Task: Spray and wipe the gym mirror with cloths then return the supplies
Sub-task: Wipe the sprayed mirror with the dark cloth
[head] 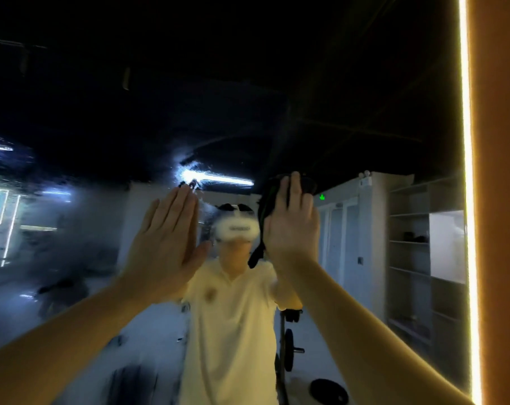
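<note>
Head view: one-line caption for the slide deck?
Right hand presses a dark cloth flat on the streaky gym mirror; left hand raised open beside it.

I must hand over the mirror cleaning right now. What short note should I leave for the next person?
Left hand: flat against the mirror, fingers straight; whether a cloth lies under it is unclear.
Right hand: presses a dark cloth flat on the glass.
Done: spraying, it seems; the left part shows wet smears.
To do: wipe the smears dry, return the supplies. Spray bottle not in view.
</note>
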{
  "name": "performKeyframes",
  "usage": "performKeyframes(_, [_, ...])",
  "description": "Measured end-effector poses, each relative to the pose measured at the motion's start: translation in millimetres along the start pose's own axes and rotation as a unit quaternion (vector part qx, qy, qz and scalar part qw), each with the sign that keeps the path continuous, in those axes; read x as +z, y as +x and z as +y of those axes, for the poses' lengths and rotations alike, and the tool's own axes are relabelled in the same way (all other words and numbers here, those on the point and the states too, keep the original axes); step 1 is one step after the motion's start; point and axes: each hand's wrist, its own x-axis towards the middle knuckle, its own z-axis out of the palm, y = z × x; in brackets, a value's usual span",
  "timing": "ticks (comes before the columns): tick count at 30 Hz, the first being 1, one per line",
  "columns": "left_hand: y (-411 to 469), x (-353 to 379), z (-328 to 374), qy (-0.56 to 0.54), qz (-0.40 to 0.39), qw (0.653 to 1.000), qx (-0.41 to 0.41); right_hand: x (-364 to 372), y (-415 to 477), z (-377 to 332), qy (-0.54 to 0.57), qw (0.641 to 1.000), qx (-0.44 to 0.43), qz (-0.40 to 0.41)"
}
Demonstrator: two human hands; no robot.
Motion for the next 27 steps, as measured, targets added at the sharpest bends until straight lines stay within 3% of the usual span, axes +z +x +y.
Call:
performKeyframes(7, [-46.6, -10.1, -10.4, 0.035, -0.017, 0.998, -0.044, 14.8, -18.8, -93.6, 0.052, 0.986, -0.156, 0.002])
performKeyframes(11, [-67.0, -7.9, -10.6, 0.031, -0.046, 0.997, -0.044, 22.2, -33.7, -92.5, 0.049, 0.974, -0.219, 0.022])
performKeyframes(23, [-70.7, 8.1, 26.3, -0.003, -0.066, 0.994, -0.086, 12.4, -47.6, 88.6, -0.062, 0.997, 0.032, 0.011])
performKeyframes(27, [-71.8, 12.9, 24.8, 0.004, -0.064, 0.994, -0.088, 16.9, -49.1, 91.0, -0.037, 0.998, 0.033, 0.035])
